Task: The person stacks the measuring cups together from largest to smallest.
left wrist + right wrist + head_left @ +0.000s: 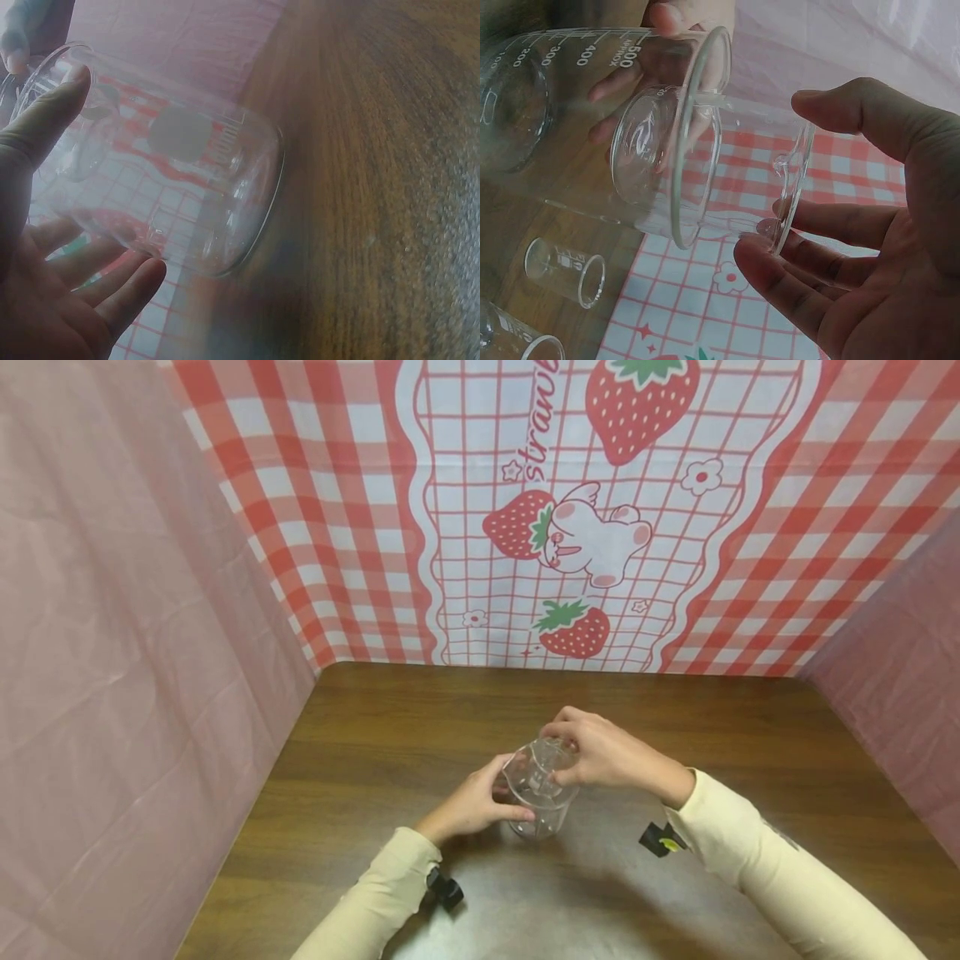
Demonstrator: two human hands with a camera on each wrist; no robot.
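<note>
A large clear glass beaker (542, 822) stands upright on the table, white graduations up to 500 showing in the right wrist view. Its side is gripped by my left hand (472, 802), thumb on the near side and fingers around the far side. My right hand (603, 752) holds a smaller glass beaker (754, 127) by its rim, thumb on one side and fingertips on the other. The lower part of that smaller beaker sits inside the large beaker's mouth, while its rim stays above the large beaker's rim (686, 150).
In the right wrist view, two small glass beakers, one (564, 271) whole and one (517, 341) cut by the frame edge, stand on the wooden table (360, 760). A strawberry-print checked cloth (465, 568) hangs behind, with pink curtains (135, 652) at the sides.
</note>
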